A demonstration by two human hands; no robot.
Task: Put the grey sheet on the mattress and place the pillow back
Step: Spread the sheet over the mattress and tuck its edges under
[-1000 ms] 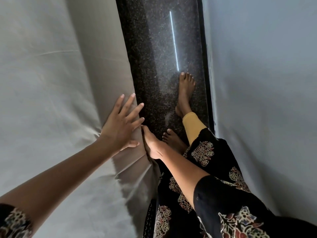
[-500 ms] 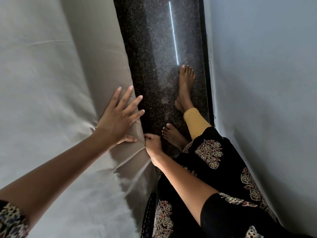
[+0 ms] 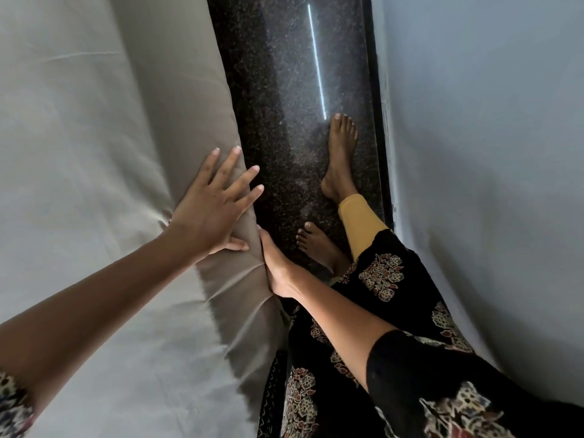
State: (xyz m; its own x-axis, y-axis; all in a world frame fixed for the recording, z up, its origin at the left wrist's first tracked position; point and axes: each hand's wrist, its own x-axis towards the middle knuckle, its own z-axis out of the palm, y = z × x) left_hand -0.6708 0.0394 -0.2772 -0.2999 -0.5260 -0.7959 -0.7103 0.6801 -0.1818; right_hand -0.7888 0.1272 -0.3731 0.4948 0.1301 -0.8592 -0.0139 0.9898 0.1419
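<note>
Tucking: grey sheet [image 3: 94,191] is lying over the mattress, draping its side | left hand [image 3: 211,213] is pressing flat, grip spread | right hand [image 3: 278,270] is reaching under edge, grip hidden, cannot tell | sheet is seeming light, soft; pinch hem.

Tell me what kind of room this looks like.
Likely a bedroom at home: a grey sheet covers a thick mattress, a narrow strip of dark speckled stone floor runs between it and a plain wall, and bare feet stand there.
</note>
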